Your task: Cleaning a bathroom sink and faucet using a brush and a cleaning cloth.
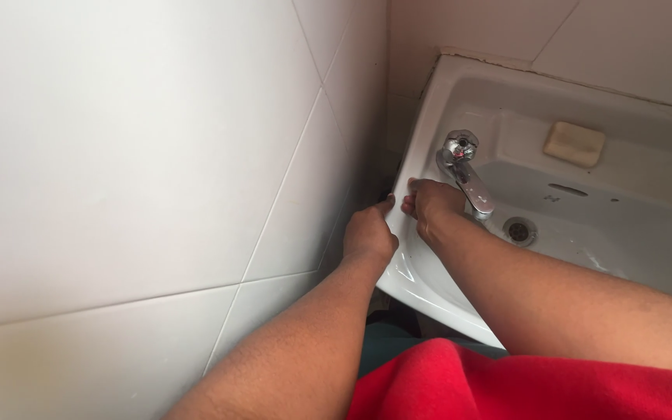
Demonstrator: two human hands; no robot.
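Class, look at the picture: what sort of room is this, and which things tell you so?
Most likely a bathroom or washroom: a white sink with a chrome tap, a bar of soap on its ledge, and tiled walls.

Both hands meet on the left rim of a white washbasin [429, 101], the left hand [369, 233] gripping its outer edge, the right hand [432, 204] pressed just beside the chrome tap [467, 175], a pale soap bar [575, 143] lying on the far ledge

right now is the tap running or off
Off, as far as the picture shows: no stream falls from the chrome tap spout, and the white sink basin around the drain holds no pooled water.
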